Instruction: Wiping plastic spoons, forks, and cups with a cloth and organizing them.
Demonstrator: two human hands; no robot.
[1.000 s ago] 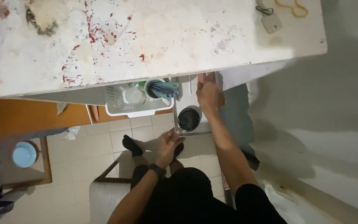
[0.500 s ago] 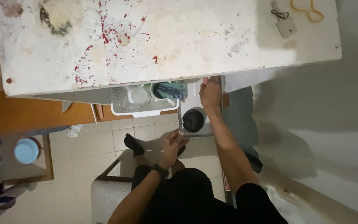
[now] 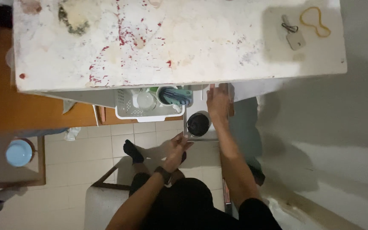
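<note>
I look straight down past a white, red-spattered tabletop (image 3: 179, 42). Under its front edge a white shelf or drawer (image 3: 194, 137) sticks out with a dark round container (image 3: 197, 124) standing on it. My left hand (image 3: 176, 147) grips the front corner of that shelf. My right hand (image 3: 218, 102) reaches in under the table edge and touches a thin pinkish flat thing (image 3: 211, 87) standing there; how firmly it holds it is hidden. A white plastic basket (image 3: 150, 111) sits just left, with a cup of blue pens (image 3: 173, 95) in it.
A key tag with a clip (image 3: 294, 36) and a yellow rubber band (image 3: 315, 22) lie on the tabletop's far right. A light blue bowl (image 3: 18, 152) rests on a low wooden stand at left. A stool (image 3: 103, 200) and my socked foot (image 3: 132, 150) are on the tiled floor.
The view has drifted so the table appears shifted up and left. My right hand stays at the pinkish thing under the edge; my left hand keeps its hold on the shelf corner.
</note>
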